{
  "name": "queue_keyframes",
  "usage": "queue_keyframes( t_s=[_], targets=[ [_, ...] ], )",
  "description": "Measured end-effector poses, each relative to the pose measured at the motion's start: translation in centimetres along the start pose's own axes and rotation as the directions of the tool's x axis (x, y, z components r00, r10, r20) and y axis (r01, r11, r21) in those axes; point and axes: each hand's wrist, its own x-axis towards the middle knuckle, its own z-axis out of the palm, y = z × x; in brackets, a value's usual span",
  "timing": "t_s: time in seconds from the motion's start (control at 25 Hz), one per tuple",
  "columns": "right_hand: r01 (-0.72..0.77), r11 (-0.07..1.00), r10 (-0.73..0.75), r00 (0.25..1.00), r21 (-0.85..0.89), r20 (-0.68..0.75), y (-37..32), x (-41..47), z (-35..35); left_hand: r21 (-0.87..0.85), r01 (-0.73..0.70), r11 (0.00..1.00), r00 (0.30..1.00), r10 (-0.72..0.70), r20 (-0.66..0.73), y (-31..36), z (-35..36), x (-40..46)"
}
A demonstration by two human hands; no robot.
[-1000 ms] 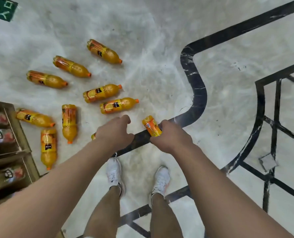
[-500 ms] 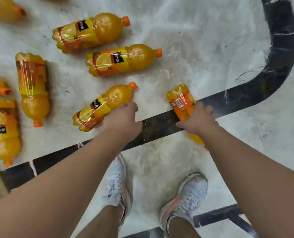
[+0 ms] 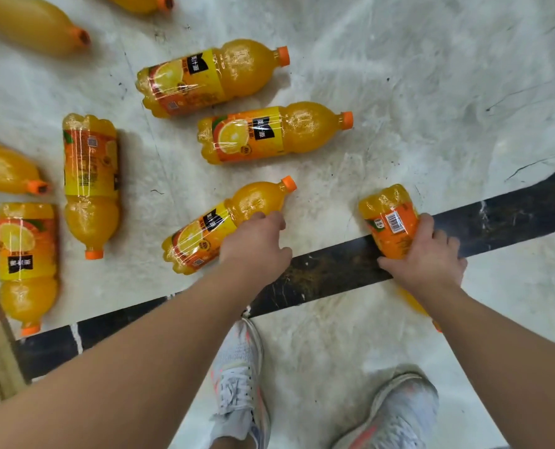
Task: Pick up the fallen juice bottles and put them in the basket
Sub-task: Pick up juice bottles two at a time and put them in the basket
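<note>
1. Since the earlier frames the view has been brought much lower and closer to the marble floor; both hands, already at their bottles half a second ago, are now settled on them.
2. The left hand is laid over the waist of a fallen orange juice bottle, fingers curled but not seen fully closed.
3. The right hand is clamped around a second juice bottle, its cap end hidden under the forearm.
4. The bottles are judged full, heavy and slick under shrink film; the narrowed waist offers the surest hold.
5. More bottles lie near; open floor is to the right. No basket is seen.
</note>
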Motion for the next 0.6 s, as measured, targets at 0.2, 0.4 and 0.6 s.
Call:
queue_keyframes(
  t_s=[0.2,0.4,0.6],
  targets=[
    [-0.038,0.947,0.009,0.996,0.320,0.090,-1.3,-4.0,-0.4,0.103,-0.010,0.995,0.995,0.020,-0.096,-4.1,-0.8,2.2],
    [-0.032,0.879,-0.041,0.989,0.476,0.143,-3.5,-8.7,0.7,0.257,-0.029,0.966,1.000,0.031,-0.005,-7.7,0.7,5.2],
    [-0.007,0.899,-0.093,0.974,0.437,0.207,-5.4,-9.8,1.1,0.064,0.084,0.994,0.995,-0.080,-0.055,-11.1,0.3,6.5]
  ],
)
